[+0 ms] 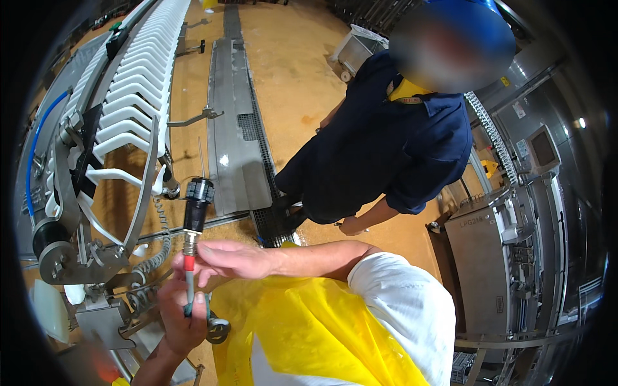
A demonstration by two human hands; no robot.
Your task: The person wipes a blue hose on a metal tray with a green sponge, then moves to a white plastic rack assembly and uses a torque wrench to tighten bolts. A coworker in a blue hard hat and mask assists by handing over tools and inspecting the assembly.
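Note:
My left hand [182, 315] is closed around a grey cable [190, 287], its thumb pointing up. Upright above it stands a black cylindrical tool [196, 206] with a thin rod rising from its top. A metal fitting [190, 241] and a red collar [189, 262] join tool and cable. At this joint my right hand [235, 258] reaches in from the right, its fingers around the fitting and slightly blurred. A small teal piece [188, 310] and a dark metal ring [219, 331] show beside my left fingers; how they connect is partly hidden.
On the left runs a conveyor with white angled slats [138, 96] and a curved metal guide [149, 186]. A coiled hose [154, 257] hangs below. A person in dark overalls [386, 141] stands close ahead. Steel machinery [479, 270] lines the right; a floor drain [235, 128] crosses the floor.

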